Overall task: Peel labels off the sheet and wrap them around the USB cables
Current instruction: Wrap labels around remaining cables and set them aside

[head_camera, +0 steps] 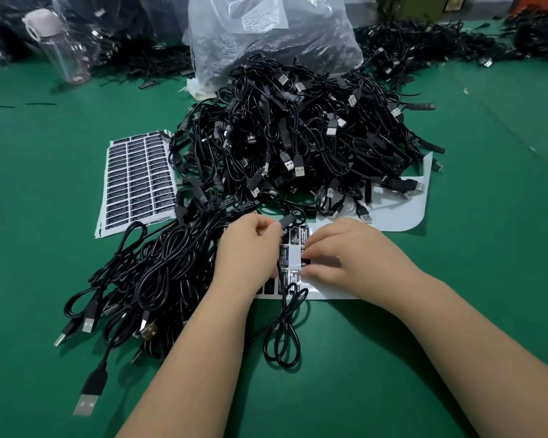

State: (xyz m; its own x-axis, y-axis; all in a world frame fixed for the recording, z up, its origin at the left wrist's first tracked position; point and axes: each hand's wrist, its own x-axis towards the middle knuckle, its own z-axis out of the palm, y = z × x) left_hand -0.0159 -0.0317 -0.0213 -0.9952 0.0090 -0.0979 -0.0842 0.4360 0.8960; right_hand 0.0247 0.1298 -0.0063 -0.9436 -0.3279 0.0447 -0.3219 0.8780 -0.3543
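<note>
Your left hand (249,248), in the middle of the frame, grips the black end of one USB cable (283,327); the rest of that cable hangs down in loops onto the green tabletop (456,153). Your right hand (345,251), just beside it, pinches a black label (306,259) on the label sheet (329,292) under both hands. A big pile of cables (298,137) sits above your hands in the center. A smaller pile of cables (152,279) lies at the left. A full stack of label sheets (138,178) lies at the middle left. A clear plastic bag (266,33) stands at the top, and a bottle (60,42) at the upper left.
</note>
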